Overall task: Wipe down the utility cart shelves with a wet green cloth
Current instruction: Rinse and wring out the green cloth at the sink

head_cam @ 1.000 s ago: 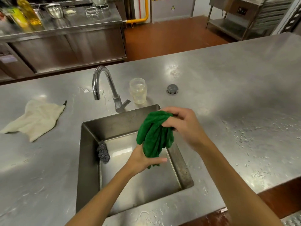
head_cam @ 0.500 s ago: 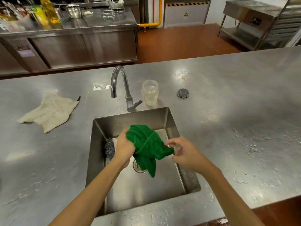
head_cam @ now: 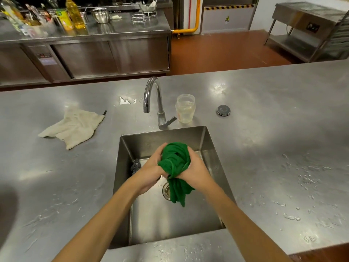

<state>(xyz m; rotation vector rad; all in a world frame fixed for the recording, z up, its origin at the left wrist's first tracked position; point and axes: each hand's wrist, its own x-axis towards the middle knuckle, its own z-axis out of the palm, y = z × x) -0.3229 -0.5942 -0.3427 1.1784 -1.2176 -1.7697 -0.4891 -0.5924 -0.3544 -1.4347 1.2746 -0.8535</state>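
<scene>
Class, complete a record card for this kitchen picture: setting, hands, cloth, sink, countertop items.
Setting: steel countertop with a built-in sink, faucet behind it
Hands: left hand and right hand both grip the green cloth, bunched, above the sink
Cloth: one end hangs down over the drain
Sink: steel scourer against the left wall
Countertop items: beige cloth left of the faucet; clear jar and round dark disc to its right; water droplets

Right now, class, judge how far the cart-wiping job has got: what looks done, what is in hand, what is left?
Done: the green cloth is at the sink, and the tap shows no running water. In hand: the left hand and right hand both grip the bunched cloth above the drain, seemingly wringing it. Left: all the wiping; the cloth is not yet at any cart shelf.
</scene>
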